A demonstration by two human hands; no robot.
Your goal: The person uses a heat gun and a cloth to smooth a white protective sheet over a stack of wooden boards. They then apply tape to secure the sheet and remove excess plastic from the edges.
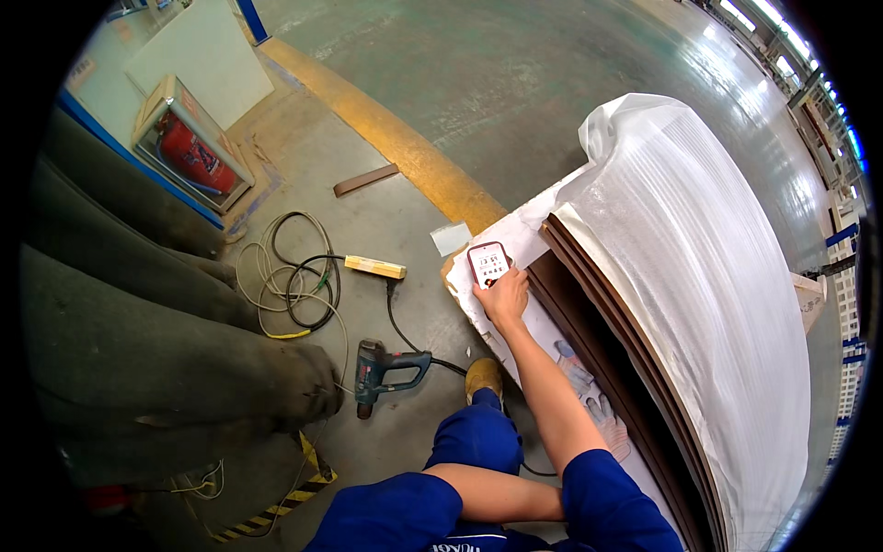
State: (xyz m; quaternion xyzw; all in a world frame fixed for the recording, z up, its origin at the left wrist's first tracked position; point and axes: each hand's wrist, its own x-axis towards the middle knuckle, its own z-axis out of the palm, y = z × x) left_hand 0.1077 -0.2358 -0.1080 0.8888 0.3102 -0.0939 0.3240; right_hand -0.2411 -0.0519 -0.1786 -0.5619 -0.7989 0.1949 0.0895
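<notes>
My right hand [506, 297] grips the lower end of a smartphone [487, 259] with a lit screen and dark red edge, at the corner of a white foam-like slab [541, 321]. My left forearm crosses under my right sleeve; my left hand is hidden there. Work gloves [608, 426] lie on the slab, beside long dark brown panels [586, 317]. White foam film [710, 276] drapes over the panels on the right. On the floor to the left, a dark green heat gun [372, 372] lies on its side.
A yellow power strip [376, 267] and coiled cables [276, 269] lie on the floor. Large dark rolls [165, 345] fill the left side. Behind them stands a boxed fire extinguisher [196, 155]. A brown strip [365, 181] lies near the yellow floor line [414, 148].
</notes>
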